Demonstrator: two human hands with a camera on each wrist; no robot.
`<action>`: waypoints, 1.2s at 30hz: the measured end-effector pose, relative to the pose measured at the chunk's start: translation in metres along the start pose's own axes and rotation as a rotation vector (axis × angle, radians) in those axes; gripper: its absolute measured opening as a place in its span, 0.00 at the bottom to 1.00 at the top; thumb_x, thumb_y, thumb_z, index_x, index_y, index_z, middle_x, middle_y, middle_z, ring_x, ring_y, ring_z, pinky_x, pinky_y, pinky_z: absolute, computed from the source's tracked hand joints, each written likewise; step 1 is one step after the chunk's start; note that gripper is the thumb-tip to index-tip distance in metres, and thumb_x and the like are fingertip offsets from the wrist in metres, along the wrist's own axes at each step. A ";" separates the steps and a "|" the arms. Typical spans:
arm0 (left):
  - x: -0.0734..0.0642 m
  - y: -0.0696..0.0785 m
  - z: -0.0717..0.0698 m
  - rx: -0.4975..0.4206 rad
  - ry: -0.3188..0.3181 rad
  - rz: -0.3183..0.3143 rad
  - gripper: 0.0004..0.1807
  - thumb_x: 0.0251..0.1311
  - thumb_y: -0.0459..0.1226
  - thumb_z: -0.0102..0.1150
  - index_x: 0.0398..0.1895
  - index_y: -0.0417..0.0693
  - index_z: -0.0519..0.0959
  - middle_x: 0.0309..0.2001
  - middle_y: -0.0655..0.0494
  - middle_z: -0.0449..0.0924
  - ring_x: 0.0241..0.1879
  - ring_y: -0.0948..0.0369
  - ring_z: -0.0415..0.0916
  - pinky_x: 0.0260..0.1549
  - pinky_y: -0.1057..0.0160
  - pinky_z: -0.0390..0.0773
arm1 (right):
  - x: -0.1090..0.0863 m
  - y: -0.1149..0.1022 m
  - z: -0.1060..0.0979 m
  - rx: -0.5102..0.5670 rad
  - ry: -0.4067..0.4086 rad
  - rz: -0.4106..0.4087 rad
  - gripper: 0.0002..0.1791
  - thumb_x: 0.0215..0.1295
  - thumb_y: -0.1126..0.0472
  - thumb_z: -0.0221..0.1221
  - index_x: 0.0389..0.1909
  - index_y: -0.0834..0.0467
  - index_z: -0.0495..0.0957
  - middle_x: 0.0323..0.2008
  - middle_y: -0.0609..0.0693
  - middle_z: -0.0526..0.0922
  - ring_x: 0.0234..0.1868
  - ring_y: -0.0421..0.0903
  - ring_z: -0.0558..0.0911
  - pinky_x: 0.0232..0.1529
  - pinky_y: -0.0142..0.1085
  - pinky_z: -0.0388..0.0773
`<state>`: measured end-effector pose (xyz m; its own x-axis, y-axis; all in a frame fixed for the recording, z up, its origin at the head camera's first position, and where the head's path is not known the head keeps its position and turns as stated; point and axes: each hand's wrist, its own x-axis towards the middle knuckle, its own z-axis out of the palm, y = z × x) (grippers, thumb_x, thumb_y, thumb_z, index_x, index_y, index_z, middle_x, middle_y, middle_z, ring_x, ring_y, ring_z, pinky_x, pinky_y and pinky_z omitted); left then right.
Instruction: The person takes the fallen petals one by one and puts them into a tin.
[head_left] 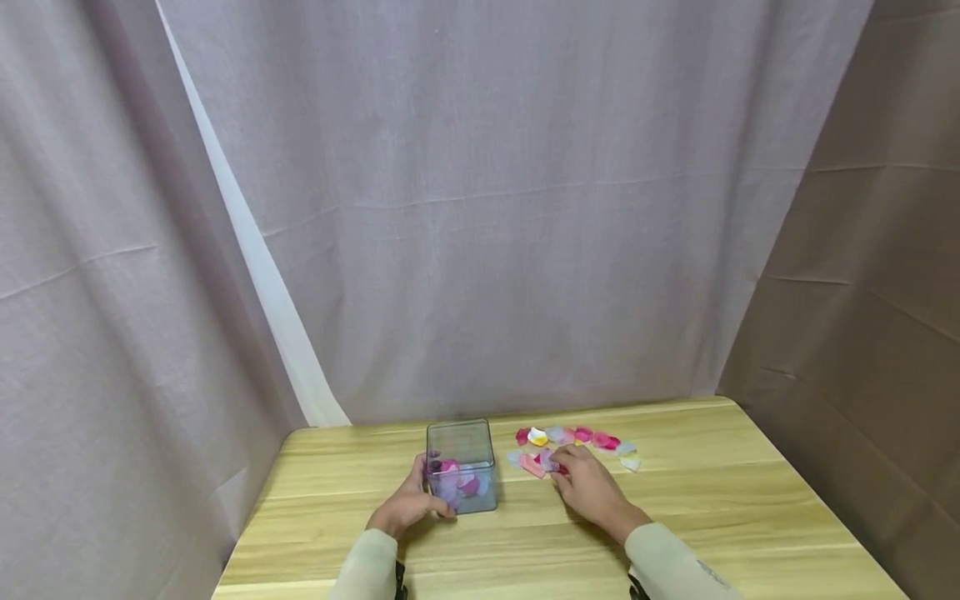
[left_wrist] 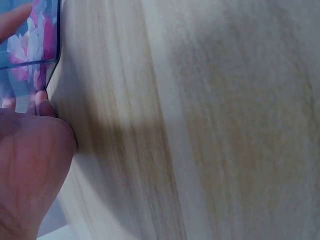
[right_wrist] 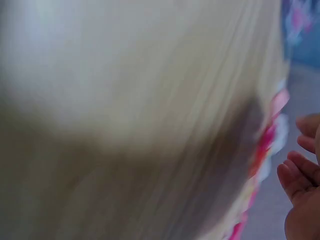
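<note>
A clear, square plastic box [head_left: 461, 487] stands on the table with pink, purple and pale petals [head_left: 459, 482] inside. My left hand [head_left: 411, 502] grips it from the left, thumb along the near side and fingers behind. The left wrist view shows the box wall [left_wrist: 30, 62] between thumb and fingers. My right hand [head_left: 592, 492] is over the loose petals to the right of the box, its fingertips right at a lilac petal [head_left: 549, 460]. In the right wrist view, blurred, the right hand [right_wrist: 302, 175] has its thumb and fingers apart, close to the petals.
Several loose petals, pink, red, white and yellow, lie in a curved band on the wooden table [head_left: 712, 500], among them a white-and-yellow petal [head_left: 537, 437] and a pale yellow one [head_left: 631, 462]. Grey curtains [head_left: 525, 208] hang behind the table and along both sides.
</note>
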<state>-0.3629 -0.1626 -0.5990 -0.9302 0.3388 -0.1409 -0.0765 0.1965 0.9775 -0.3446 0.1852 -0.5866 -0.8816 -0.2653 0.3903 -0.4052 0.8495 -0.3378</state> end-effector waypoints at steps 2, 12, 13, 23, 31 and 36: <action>0.000 0.001 0.001 -0.001 -0.008 -0.001 0.62 0.38 0.24 0.76 0.80 0.50 0.53 0.76 0.39 0.66 0.72 0.40 0.65 0.78 0.22 0.41 | 0.005 0.012 0.004 0.002 -0.056 0.056 0.16 0.69 0.60 0.69 0.55 0.62 0.86 0.56 0.54 0.87 0.61 0.55 0.83 0.67 0.51 0.81; 0.000 0.005 0.003 0.030 -0.021 0.020 0.62 0.38 0.25 0.76 0.80 0.49 0.52 0.74 0.39 0.68 0.68 0.42 0.70 0.77 0.24 0.52 | 0.020 0.026 0.016 0.023 -0.037 0.103 0.06 0.70 0.62 0.67 0.43 0.60 0.90 0.44 0.50 0.88 0.50 0.51 0.85 0.57 0.51 0.85; 0.000 0.005 0.003 0.028 -0.024 0.021 0.62 0.38 0.25 0.76 0.80 0.49 0.52 0.74 0.39 0.68 0.69 0.42 0.69 0.77 0.25 0.52 | 0.021 0.026 0.017 0.025 -0.021 0.108 0.05 0.70 0.63 0.67 0.41 0.59 0.90 0.42 0.50 0.88 0.48 0.51 0.86 0.56 0.50 0.85; 0.001 0.002 -0.001 0.010 -0.019 0.016 0.62 0.38 0.24 0.76 0.79 0.50 0.53 0.74 0.41 0.70 0.72 0.42 0.66 0.79 0.25 0.47 | 0.025 0.019 0.015 0.056 0.028 0.129 0.08 0.70 0.65 0.65 0.43 0.63 0.90 0.45 0.56 0.91 0.53 0.58 0.87 0.61 0.54 0.84; -0.002 0.003 -0.005 0.009 -0.017 0.021 0.61 0.38 0.24 0.76 0.79 0.49 0.54 0.73 0.40 0.70 0.71 0.42 0.67 0.78 0.24 0.47 | 0.030 -0.021 -0.002 0.156 0.167 0.035 0.05 0.69 0.66 0.67 0.41 0.61 0.90 0.41 0.52 0.91 0.53 0.56 0.88 0.68 0.53 0.80; -0.001 0.001 -0.003 0.015 -0.015 0.021 0.62 0.38 0.24 0.76 0.80 0.50 0.53 0.73 0.40 0.70 0.68 0.43 0.70 0.78 0.25 0.51 | 0.014 -0.059 -0.016 0.163 0.310 -0.084 0.07 0.63 0.69 0.71 0.41 0.59 0.90 0.38 0.48 0.91 0.44 0.46 0.86 0.55 0.46 0.84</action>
<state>-0.3637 -0.1657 -0.5971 -0.9259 0.3573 -0.1227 -0.0512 0.2031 0.9778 -0.3290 0.1390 -0.5478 -0.7381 -0.1592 0.6556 -0.5289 0.7398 -0.4158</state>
